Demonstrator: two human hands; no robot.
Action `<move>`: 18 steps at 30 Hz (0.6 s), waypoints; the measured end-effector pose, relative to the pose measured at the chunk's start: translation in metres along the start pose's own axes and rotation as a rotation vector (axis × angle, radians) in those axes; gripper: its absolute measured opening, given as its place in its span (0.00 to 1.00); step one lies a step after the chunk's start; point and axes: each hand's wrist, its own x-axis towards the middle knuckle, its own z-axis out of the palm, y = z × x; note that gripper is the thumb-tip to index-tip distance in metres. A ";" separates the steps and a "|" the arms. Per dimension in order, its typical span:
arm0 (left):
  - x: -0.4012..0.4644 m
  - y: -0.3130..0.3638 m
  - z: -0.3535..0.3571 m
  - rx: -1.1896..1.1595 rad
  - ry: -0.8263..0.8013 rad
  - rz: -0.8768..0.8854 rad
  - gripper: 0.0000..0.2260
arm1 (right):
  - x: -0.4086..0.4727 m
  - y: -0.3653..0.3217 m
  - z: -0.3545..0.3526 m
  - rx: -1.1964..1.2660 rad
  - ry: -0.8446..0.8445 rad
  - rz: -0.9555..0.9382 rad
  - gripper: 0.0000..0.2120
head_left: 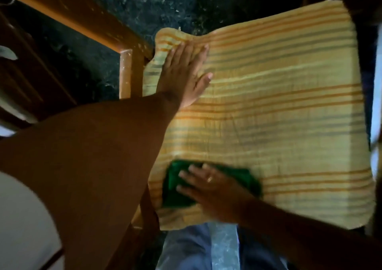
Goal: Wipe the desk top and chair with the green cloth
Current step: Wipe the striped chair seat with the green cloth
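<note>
The chair's seat cushion (279,112), yellow with orange and grey stripes, fills the middle and right of the head view. My left hand (184,73) lies flat on its far left corner, fingers spread, holding nothing. The green cloth (175,185), folded, rests on the cushion near its front left edge. My right hand (210,189), with a ring on one finger, presses down on the cloth and covers its middle. Part of the cloth sticks out to the left and right of the hand.
The chair's orange wooden arm and post (126,71) stand just left of the cushion. A dark speckled floor (161,7) lies beyond. Dark wooden furniture (31,67) stands at the left. My legs in blue trousers (186,249) are below the cushion's front edge.
</note>
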 end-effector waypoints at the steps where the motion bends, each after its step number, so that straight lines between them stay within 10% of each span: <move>1: 0.000 0.001 0.002 0.007 0.009 0.000 0.31 | -0.001 0.032 -0.010 -0.025 0.038 0.122 0.30; 5: 0.002 0.003 0.007 -0.001 0.035 -0.014 0.31 | -0.027 0.189 -0.076 -0.052 0.269 0.810 0.32; 11: 0.002 0.002 0.009 0.004 0.055 -0.004 0.31 | -0.042 0.263 -0.137 -0.113 0.327 1.121 0.30; 18: 0.000 0.010 -0.005 0.044 -0.070 -0.040 0.31 | -0.053 -0.008 -0.032 0.246 0.028 0.432 0.30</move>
